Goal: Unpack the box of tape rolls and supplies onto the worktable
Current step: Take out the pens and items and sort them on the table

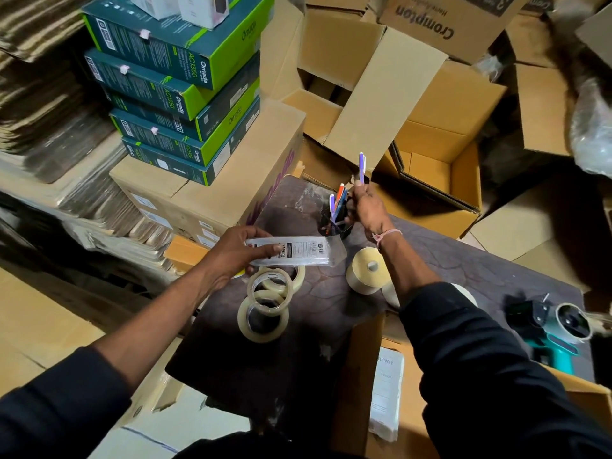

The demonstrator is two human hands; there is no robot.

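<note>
Left hand grips a plastic packet over the tape rolls, right hand pinches a pen above the cup at 12 o'clock; a careless drop probably tips that cup.

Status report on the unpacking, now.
Left hand grips clear packet. Right hand pinches purple pen above black pen holder. Tape rolls on worktable. Nothing blocking.

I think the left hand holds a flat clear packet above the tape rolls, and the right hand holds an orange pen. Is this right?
Not quite: the head view shows the right hand holding a purple pen, not an orange one. The left hand does hold the flat clear packet above the tape rolls.
</note>
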